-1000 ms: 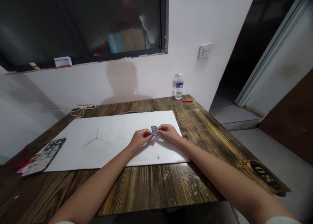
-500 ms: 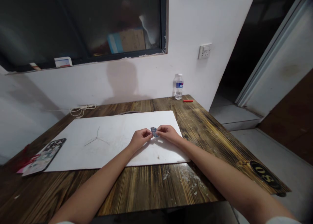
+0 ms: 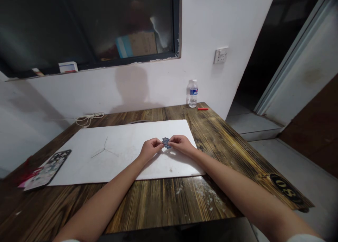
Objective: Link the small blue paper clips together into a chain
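"So, anything new?"

"Very little: the small blue-striped paper (image 3: pixel 166 142) sits slightly lower now, still pinched from both sides by the left hand (image 3: pixel 150 149) and the right hand (image 3: pixel 182 145), over the white board (image 3: pixel 79 164)."

White wall (image 3: pixel 206 24) with a dark glass window (image 3: pixel 92 24) and a wall socket (image 3: pixel 221 55), grey floor (image 3: pixel 298 157) by a doorway (image 3: pixel 264 59)

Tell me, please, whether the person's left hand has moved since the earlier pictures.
Yes, slightly: the left hand has drawn a little to the left, further from the plastic water bottle, which stands fixed in the view.
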`<state>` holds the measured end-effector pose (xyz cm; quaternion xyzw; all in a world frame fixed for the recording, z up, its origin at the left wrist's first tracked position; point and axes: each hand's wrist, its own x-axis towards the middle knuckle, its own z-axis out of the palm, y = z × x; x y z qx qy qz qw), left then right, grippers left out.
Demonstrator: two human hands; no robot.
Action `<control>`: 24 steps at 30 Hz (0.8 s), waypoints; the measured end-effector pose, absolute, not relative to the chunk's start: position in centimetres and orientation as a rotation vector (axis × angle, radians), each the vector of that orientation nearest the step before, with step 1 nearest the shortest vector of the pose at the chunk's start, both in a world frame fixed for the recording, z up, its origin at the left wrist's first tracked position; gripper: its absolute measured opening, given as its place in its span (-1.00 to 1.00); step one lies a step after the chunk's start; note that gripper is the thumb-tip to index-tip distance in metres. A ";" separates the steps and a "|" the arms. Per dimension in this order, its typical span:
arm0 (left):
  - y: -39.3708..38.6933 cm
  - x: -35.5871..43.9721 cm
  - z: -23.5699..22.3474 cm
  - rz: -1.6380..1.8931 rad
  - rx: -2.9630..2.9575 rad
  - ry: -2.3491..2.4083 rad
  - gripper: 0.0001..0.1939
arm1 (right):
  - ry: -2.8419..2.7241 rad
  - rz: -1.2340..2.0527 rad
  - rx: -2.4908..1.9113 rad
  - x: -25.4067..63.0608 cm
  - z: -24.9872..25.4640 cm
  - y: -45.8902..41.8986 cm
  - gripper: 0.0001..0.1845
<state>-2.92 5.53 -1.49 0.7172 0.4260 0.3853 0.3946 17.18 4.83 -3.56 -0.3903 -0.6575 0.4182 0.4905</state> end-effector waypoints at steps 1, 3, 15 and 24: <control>5.5 -2.9 -1.5 0.984 1.809 1.088 -0.77 | -1.600 1.019 -0.947 17.2 -3.5 4.8 -0.69; 5.5 -2.9 -1.4 0.990 1.787 1.101 -0.76 | -1.603 1.024 -0.949 17.2 -3.5 4.8 -0.69; 5.2 -2.5 -1.1 0.990 1.769 1.195 -0.78 | -1.705 0.911 -0.981 17.0 -3.3 4.5 -0.73; 5.4 -2.7 -1.3 0.922 1.826 1.185 -0.79 | -1.758 0.879 -0.980 17.1 -3.5 4.6 -0.75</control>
